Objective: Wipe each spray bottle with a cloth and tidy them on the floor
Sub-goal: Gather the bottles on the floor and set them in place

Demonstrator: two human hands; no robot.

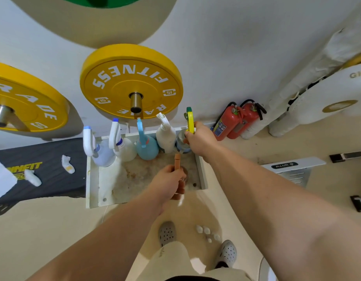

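Several spray bottles stand in a row at the back of a shallow white tray on the floor: two white ones with blue nozzles, a light blue one and a white one. My right hand grips the neck of a bottle with a yellow trigger at the right end of the row. Over the middle of the tray, my left hand holds a bottle with an orange trigger; its body is hidden under the hand. I see no cloth in either hand.
Two yellow weight plates hang on pegs on the wall above the tray. Two red fire extinguishers stand to the right. A dark mat with crumpled white pieces lies to the left. My feet stand just in front of the tray.
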